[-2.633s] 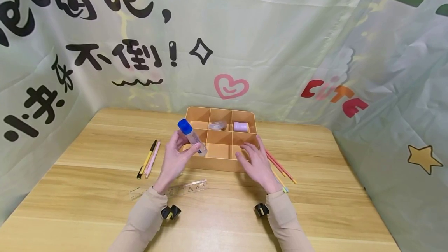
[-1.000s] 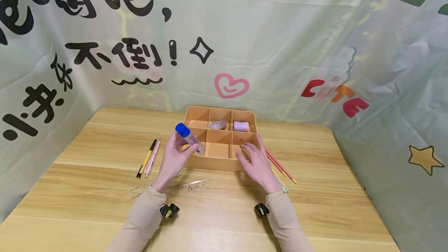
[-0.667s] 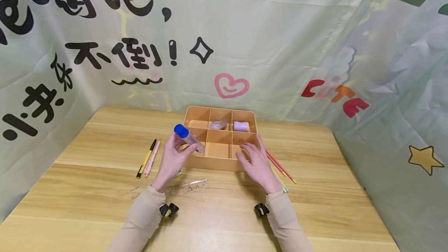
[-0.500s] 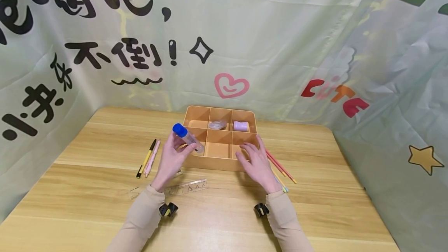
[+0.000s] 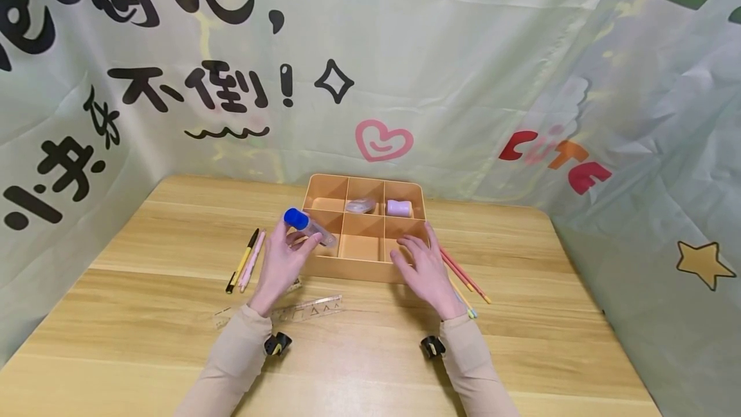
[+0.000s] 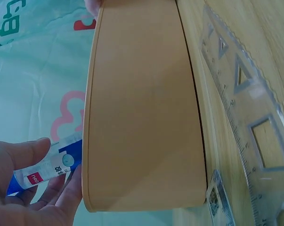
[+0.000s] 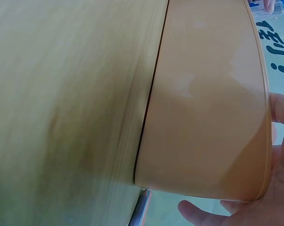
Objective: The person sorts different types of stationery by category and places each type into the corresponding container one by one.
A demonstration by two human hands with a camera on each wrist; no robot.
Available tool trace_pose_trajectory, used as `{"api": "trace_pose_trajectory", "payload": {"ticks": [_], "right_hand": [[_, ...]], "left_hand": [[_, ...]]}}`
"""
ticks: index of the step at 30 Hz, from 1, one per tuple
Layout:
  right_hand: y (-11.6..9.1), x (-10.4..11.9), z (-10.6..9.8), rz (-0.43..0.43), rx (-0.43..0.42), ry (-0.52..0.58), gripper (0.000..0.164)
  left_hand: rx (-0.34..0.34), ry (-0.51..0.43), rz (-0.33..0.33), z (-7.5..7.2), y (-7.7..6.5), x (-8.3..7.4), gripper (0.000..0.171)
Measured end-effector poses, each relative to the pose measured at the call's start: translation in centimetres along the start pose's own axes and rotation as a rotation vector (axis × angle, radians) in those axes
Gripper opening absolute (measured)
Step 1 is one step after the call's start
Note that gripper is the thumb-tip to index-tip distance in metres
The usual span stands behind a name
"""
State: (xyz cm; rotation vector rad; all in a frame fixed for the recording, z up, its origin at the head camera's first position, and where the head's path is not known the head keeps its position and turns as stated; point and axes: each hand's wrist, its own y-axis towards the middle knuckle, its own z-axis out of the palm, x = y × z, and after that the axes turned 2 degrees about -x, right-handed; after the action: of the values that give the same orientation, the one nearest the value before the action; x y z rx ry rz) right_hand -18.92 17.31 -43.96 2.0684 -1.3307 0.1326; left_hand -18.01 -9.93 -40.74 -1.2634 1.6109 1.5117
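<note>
The left hand (image 5: 282, 261) pinches a tilted, blue-capped glue stick (image 5: 313, 230) at the front-left compartment of the 6-compartment box (image 5: 353, 269). The right hand (image 5: 425, 272), fingers loosely spread, touches the box's front-right corner.

In front of the tan box (image 5: 353, 269), the left sleeve (image 5: 234, 359) hides part of the ruler (image 5: 309, 309); a small piece (image 6: 219, 201) (I cannot name it) is cut off in the left wrist view. Right of the box, the right hand (image 5: 425, 275) partly hides the pencils (image 5: 465, 274).
</note>
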Motion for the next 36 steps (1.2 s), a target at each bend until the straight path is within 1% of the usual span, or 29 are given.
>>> {"api": "trace_pose_trajectory", "payload": {"ticks": [3,9,16,20,24,28,32,36], "right_hand": [[0.01,-0.01,-0.01,0.000,0.000,0.004,0.042],[0.04,0.01,-0.03,0.004,0.002,0.005,0.042],[0.05,-0.01,-0.01,-0.001,0.001,0.000,0.042],[0.05,-0.02,-0.01,-0.010,-0.003,0.002,0.041],[0.05,0.00,-0.01,-0.019,-0.011,0.003,0.041],[0.06,-0.06,0.02,-0.032,-0.017,-0.003,0.040],[0.05,-0.09,0.05,-0.030,-0.016,-0.004,0.040],[0.04,-0.06,0.05,-0.015,-0.007,0.004,0.041]], "left_hand": [[-0.010,0.032,0.023,-0.06,0.06,0.31,0.043],[-0.017,0.068,0.022,-0.15,0.12,0.30,0.038],[-0.030,0.065,0.020,-0.15,0.08,0.35,0.039],[-0.018,0.074,0.017,-0.15,0.00,0.49,0.037],[0.013,0.090,0.028,-0.19,-0.07,0.60,0.035],[0.045,0.140,0.053,-0.23,-0.07,0.73,0.033],[0.047,0.214,0.074,-0.29,-0.06,0.77,0.032],[0.054,0.253,0.083,-0.35,-0.03,0.79,0.032]]}}
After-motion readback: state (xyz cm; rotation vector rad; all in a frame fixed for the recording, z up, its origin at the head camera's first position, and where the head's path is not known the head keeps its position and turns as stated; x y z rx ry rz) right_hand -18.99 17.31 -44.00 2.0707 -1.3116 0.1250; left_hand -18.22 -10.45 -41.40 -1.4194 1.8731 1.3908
